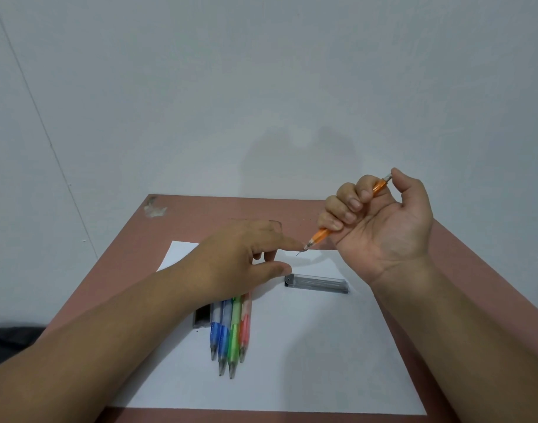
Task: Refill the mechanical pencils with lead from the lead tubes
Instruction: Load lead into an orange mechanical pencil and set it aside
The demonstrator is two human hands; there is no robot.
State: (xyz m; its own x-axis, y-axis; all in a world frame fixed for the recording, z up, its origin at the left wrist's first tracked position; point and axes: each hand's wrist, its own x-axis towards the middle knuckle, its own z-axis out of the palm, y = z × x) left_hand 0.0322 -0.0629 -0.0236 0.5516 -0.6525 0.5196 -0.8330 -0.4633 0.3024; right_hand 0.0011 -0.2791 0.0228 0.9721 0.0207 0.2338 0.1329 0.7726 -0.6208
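Orange translucent pencil (pixel 350 213) sits clenched in your right hand (pixel 380 221); your left hand (pixel 246 257), fingers relaxed, touches its thin lead tip.

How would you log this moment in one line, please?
right hand: grips orange pencil | left hand: fingertip at its tip | lead tube: on paper

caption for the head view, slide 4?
Right hand grips orange pencil, lead showing at its tip; left hand reaches toward it.
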